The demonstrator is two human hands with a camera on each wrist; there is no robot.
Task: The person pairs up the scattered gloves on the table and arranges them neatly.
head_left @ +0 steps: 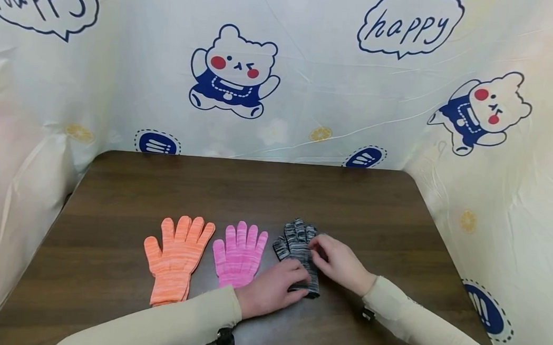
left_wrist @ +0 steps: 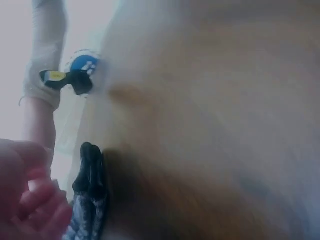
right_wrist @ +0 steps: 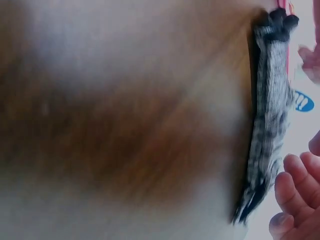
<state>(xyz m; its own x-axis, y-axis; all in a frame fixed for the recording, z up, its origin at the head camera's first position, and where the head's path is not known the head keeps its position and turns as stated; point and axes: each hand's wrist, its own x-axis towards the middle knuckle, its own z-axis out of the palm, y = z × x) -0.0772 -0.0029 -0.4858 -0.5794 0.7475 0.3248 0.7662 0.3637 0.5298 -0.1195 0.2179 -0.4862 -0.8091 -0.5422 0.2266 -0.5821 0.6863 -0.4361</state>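
Observation:
A black-and-grey knitted glove (head_left: 297, 242) lies flat with its fingers pointing away from me. My left hand (head_left: 276, 287) is over its cuff end, hiding part of it. At the glove's right edge is my right hand (head_left: 342, 261), its fingers loosely bent. In the right wrist view, the fingers (right_wrist: 295, 195) show beside the glove (right_wrist: 270, 100), with nothing pinched between them. The left wrist view has the left hand (left_wrist: 35, 200) next to the dark cuff (left_wrist: 91, 170). Left of that glove lie a pink glove (head_left: 240, 254) and an orange glove (head_left: 176, 258).
The gloves lie in a row on a dark brown wooden table (head_left: 256, 192). A pale printed curtain (head_left: 310, 79) with cartoon bears surrounds its back and sides. My left forearm (head_left: 167, 321) crosses in front of the orange and pink gloves.

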